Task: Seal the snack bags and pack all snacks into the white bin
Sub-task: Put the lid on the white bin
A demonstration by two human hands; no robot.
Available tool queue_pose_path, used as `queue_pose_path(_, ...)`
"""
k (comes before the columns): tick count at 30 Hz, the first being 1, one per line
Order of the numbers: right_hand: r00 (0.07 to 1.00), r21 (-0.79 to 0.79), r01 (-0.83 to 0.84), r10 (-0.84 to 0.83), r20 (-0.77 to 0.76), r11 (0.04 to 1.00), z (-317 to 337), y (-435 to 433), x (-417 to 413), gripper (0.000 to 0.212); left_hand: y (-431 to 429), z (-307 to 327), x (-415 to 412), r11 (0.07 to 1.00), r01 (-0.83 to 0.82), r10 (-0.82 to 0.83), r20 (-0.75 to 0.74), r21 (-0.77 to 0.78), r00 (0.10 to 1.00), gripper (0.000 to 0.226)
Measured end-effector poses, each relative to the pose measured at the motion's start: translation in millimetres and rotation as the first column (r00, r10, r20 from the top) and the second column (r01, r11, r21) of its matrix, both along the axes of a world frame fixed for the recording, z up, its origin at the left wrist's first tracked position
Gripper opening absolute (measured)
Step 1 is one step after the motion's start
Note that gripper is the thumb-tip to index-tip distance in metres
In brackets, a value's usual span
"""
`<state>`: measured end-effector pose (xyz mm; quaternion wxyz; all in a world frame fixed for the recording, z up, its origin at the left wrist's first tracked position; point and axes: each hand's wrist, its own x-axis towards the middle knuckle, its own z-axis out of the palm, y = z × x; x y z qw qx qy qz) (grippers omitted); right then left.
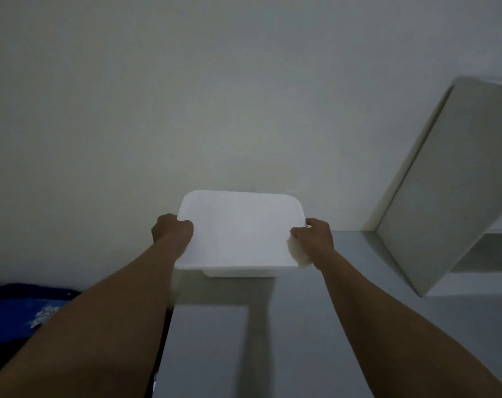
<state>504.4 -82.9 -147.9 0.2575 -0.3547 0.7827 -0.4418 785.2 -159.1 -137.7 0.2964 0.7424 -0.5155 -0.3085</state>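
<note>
A white bin (239, 234) with a flat white lid sits on the grey surface against the wall, straight ahead of me. My left hand (172, 229) grips its left edge with curled fingers. My right hand (313, 239) grips its right edge the same way. Both arms reach forward to it. The lid hides whatever is inside, and no snack bags show anywhere.
The grey tabletop (272, 340) runs from the bin toward me. A white shelf unit (451, 182) with an open panel stands at the right. Blue fabric (28, 311) lies low at the left, beyond the table's left edge. A plain wall (215, 96) fills the background.
</note>
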Motion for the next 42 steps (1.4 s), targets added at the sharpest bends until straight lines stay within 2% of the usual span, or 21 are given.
queue_pose_path(5, 1.0, 0.028, -0.017, 0.017, 0.007, 0.999, -14.9, -60.4, -21.0, 0.008, -51.6, -9.9, -24.8, 1.0, -0.016, 0.016, 0.01, 0.007, 1.0, 0.027)
queue_pose_path(11, 0.995, 0.068, -0.057, 0.051, 0.084, 0.996, -46.9, -110.6, -39.5, 0.022, -100.3, -40.0, -47.3, 0.993, -0.058, 0.068, -0.093, 0.106, 0.993, 0.039)
queue_pose_path(16, 0.994, 0.121, -0.066, 0.055, 0.091, 0.99, -66.8, -124.6, -46.7, 0.023, -120.8, -57.7, -61.8, 0.985, -0.058, 0.069, -0.064, 0.163, 0.996, 0.04)
queue_pose_path(20, 0.996, 0.157, -0.087, 0.084, 0.023, 0.984, -71.8, -135.3, -46.6, 0.022, -127.0, -63.1, -66.3, 0.992, -0.029, 0.027, 0.019, 0.122, 0.999, 0.043)
queue_pose_path(22, 0.991, 0.211, -0.121, 0.131, -0.036, 0.97, -76.3, -140.0, -48.0, 0.031, -127.7, -64.9, -67.7, 0.993, -0.012, 0.003, 0.079, 0.115, 0.997, 0.046)
queue_pose_path(24, 0.981, 0.258, -0.144, 0.172, -0.09, 0.955, -80.5, -143.7, -48.8, 0.055, -127.8, -66.0, -68.3, 0.992, -0.003, -0.013, 0.127, 0.124, 0.992, 0.05)
queue_pose_path(26, 0.975, 0.283, -0.157, 0.194, -0.108, 0.946, -81.3, -147.5, -48.2, 0.068, -130.0, -67.3, -67.6, 0.991, 0.012, -0.034, 0.161, 0.136, 0.986, 0.053)
queue_pose_path(33, 0.957, 0.293, -0.211, 0.258, -0.134, 0.932, -79.9, -157.6, -47.7, 0.073, -139.5, -77.2, -68.4, 0.99, 0.031, -0.061, 0.22, 0.139, 0.974, 0.065)
queue_pose_path(35, 0.913, 0.304, -0.267, 0.341, -0.223, 0.914, -84.3, -154.3, -43.0, 0.071, -139.5, -80.2, -69.1, 0.987, 0.061, -0.098, 0.256, 0.151, 0.962, 0.075)
queue_pose_path(37, 0.766, 0.398, -0.298, 0.466, -0.442, 0.868, -90.2, -151.5, -37.1, 0.065, -138.7, -81.7, -71.7, 0.983, 0.139, -0.176, 0.4, 0.121, 0.899, 0.075)
queue_pose_path(39, 0.656, 0.437, -0.292, 0.51, -0.557, 0.851, -94.9, -151.6, -34.7, 0.064, -137.1, -87.2, -78.7, 0.935, 0.333, -0.339, 0.573, 0.12, 0.746, 0.066)
queue_pose_path(40, 0.634, 0.434, -0.295, 0.514, -0.577, 0.851, -95.3, -153.4, -34.0, 0.065, -135.7, -90.3, -83.2, 0.903, 0.403, -0.407, 0.606, 0.153, 0.683, 0.064)
queue_pose_path(42, 0.632, 0.43, -0.314, 0.524, -0.571, 0.846, -94.3, -157.0, -32.0, 0.07, -133.0, -94.9, -90.4, 0.874, 0.426, -0.473, 0.605, 0.232, 0.64, 0.074)
